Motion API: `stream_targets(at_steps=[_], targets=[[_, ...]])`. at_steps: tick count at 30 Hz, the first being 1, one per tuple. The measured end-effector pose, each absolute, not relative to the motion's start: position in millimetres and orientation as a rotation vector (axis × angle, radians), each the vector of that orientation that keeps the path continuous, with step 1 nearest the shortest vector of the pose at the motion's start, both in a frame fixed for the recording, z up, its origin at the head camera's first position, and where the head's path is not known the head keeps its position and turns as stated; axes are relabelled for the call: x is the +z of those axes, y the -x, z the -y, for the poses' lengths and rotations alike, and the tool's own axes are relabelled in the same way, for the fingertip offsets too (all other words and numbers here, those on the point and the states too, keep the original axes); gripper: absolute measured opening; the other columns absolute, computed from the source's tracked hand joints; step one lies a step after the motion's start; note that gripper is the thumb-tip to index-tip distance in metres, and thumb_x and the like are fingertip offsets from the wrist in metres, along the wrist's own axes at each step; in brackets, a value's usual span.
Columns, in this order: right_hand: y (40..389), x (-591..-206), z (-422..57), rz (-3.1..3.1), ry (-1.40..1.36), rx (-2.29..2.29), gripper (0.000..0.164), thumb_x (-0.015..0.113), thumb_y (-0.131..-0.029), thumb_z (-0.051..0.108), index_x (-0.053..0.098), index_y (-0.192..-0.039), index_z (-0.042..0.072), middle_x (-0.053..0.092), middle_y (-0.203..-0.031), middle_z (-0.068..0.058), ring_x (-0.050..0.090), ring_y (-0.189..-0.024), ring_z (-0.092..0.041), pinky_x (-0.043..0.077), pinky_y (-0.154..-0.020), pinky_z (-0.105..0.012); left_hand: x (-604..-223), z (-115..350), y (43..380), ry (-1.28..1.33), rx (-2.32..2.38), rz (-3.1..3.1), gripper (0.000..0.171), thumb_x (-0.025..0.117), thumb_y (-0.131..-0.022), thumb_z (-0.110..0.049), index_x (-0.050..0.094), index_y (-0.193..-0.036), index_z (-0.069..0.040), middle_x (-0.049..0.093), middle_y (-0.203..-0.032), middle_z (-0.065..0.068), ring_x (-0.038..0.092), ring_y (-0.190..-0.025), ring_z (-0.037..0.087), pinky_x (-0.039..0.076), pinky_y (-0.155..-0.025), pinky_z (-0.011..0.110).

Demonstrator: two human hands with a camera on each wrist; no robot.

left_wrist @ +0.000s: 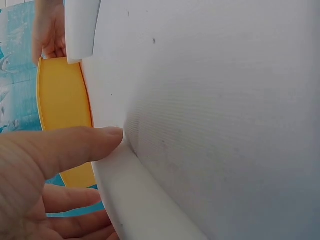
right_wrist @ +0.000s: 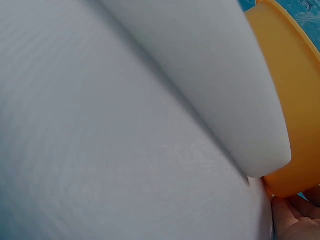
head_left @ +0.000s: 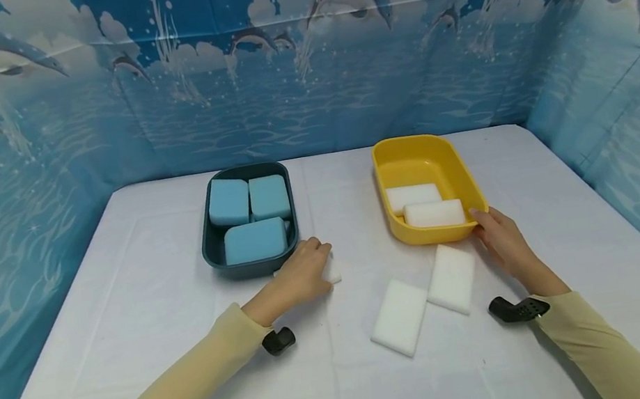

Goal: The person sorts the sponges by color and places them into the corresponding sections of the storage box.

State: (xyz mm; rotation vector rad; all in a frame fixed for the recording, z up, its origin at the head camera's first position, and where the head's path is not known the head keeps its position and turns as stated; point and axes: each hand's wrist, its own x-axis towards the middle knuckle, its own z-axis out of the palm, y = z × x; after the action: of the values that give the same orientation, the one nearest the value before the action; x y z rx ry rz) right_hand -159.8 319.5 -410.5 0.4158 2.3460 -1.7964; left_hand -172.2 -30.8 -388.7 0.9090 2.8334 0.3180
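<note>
My left hand (head_left: 303, 274) pinches a white sponge block (head_left: 332, 270) on the table, just in front of the dark green basin; the hand hides most of the block. In the left wrist view, my thumb lies against one edge of this sponge (left_wrist: 142, 192), with the fingers on its far side. At the near right corner of a yellow basin (head_left: 437, 162), my right hand (head_left: 507, 244) grips the rim. Two white sponges, a rear one (head_left: 413, 196) and a front one (head_left: 434, 214), lie inside that basin.
Several light blue sponges (head_left: 255, 241) sit in the dark green basin (head_left: 243, 269) at left. Two more white sponges, one nearer (head_left: 400, 317) and one farther (head_left: 451, 279), lie flat on the white-covered table (head_left: 210, 380). A dolphin-print curtain (head_left: 304, 103) borders the back and sides.
</note>
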Motion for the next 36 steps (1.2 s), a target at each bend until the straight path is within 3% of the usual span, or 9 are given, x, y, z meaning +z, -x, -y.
stream_targets(at_steps=[36], targets=[[159.3, -413.1, -319.9, -2.359, -0.401, -1.792, 0.074, 0.026, -0.098, 0.052, 0.002, -0.152, 0.007, 0.008, -0.159, -0.015, 0.016, -0.145, -0.029, 0.017, -0.119, -0.044, -388.2, 32.0, 175.3, -0.967, 0.296, -2.838, 0.054, 0.074, -0.077, -0.018, 0.056, -0.123, 0.003, 0.059, -0.111, 0.016, 0.056, -0.098, 0.025, 0.048, -0.089, 0.036]])
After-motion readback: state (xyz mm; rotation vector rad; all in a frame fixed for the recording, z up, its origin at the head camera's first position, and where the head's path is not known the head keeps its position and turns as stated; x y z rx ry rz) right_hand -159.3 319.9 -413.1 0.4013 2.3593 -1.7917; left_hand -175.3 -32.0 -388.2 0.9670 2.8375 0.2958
